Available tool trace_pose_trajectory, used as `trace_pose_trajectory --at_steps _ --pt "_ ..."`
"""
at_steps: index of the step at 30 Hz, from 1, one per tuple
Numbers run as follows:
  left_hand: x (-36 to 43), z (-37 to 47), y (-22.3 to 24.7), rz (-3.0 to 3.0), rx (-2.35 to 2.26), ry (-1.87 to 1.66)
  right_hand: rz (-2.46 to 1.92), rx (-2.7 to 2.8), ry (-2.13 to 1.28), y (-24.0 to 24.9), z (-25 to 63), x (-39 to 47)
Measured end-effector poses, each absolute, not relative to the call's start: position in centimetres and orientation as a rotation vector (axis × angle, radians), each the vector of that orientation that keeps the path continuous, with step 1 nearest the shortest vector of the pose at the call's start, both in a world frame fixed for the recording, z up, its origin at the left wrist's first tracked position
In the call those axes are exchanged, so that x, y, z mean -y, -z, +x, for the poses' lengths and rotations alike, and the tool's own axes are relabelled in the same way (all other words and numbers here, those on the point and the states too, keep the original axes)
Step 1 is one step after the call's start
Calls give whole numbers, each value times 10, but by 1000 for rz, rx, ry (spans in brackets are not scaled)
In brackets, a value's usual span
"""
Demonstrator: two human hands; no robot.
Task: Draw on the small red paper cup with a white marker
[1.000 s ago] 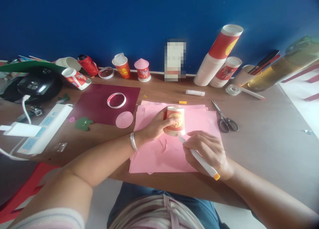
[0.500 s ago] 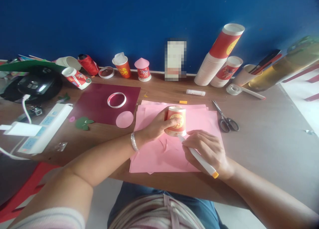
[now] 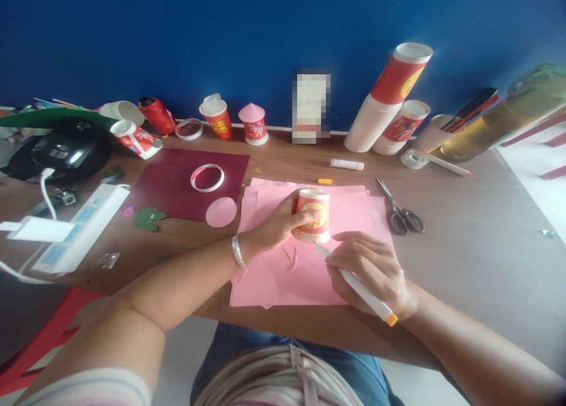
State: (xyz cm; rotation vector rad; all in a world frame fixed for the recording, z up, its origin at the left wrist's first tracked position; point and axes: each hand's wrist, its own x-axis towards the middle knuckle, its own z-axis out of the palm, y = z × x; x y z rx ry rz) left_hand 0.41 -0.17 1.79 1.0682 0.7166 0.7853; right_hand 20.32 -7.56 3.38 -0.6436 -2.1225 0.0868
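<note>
Above a stack of pink paper (image 3: 274, 282), my left hand (image 3: 285, 220) is closed around a red and white paper cup (image 3: 319, 232), its thumb across the round yellow emblem. My right hand (image 3: 365, 270) grips a white marker (image 3: 365, 291) with an orange end. The marker's tip points toward the cup's lower rim, slightly apart from it. Thin pink paper scraps (image 3: 290, 257) lie on the stack below the cup. A small orange marker cap (image 3: 325, 181) rests just beyond the paper.
Scissors (image 3: 400, 211) lie right of the paper. A pink paper circle (image 3: 221, 212) and a cut cup ring (image 3: 207, 178) are at left, near dark red paper (image 3: 163, 176). Stacked cups (image 3: 375, 120) stand at back right. A power strip (image 3: 82, 229) lies at far left.
My right hand has shifted slightly right, drawing the marker tip a little away from the cup's lower rim. My left hand and the cup have stayed nearly still.
</note>
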Motion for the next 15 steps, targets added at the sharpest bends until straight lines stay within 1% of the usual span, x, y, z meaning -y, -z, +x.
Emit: trace_pose_trajectory --at_steps 15 --pt "2 4 -16 1014 -697 -783 -697 2120 -27 -33 204 73"
